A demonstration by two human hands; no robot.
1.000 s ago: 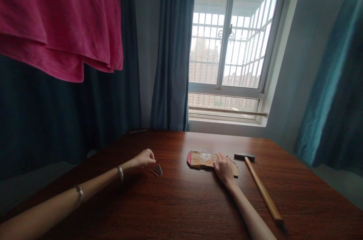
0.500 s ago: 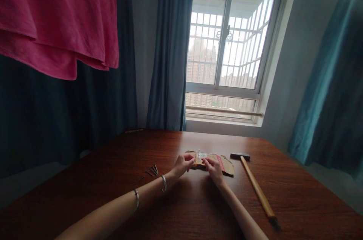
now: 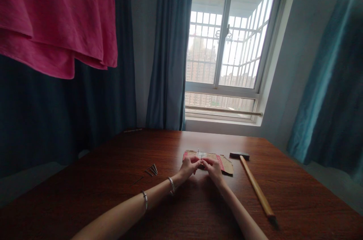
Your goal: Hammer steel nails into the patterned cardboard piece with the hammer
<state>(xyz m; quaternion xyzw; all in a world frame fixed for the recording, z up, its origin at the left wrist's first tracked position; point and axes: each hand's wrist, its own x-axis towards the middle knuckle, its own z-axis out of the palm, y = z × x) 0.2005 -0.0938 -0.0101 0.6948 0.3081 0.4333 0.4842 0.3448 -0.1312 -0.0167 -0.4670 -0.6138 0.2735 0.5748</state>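
Observation:
A flat cardboard piece (image 3: 218, 160) with pink patterned ends lies on the wooden table (image 3: 181, 209). A thin nail (image 3: 198, 153) stands upright in it. My left hand (image 3: 189, 165) and my right hand (image 3: 212, 168) meet fingertip to fingertip at the cardboard's near edge. The left fingers are pinched on what looks like a small nail, though it is too small to see clearly. The right fingers press on the cardboard's edge. A hammer (image 3: 255, 187) with a long wooden handle and a dark head lies just right of the cardboard.
A small pile of nails (image 3: 151, 170) lies left of my hands, with one loose nail (image 3: 137, 181) nearer me. A pink cloth (image 3: 56, 16) hangs at the upper left. Blue curtains (image 3: 167, 50) frame the window (image 3: 227, 43) behind the table.
My left hand left the nail pile and moved right to the cardboard. My right hand lifted from lying flat on the cardboard, and its fingertips now meet the left hand's.

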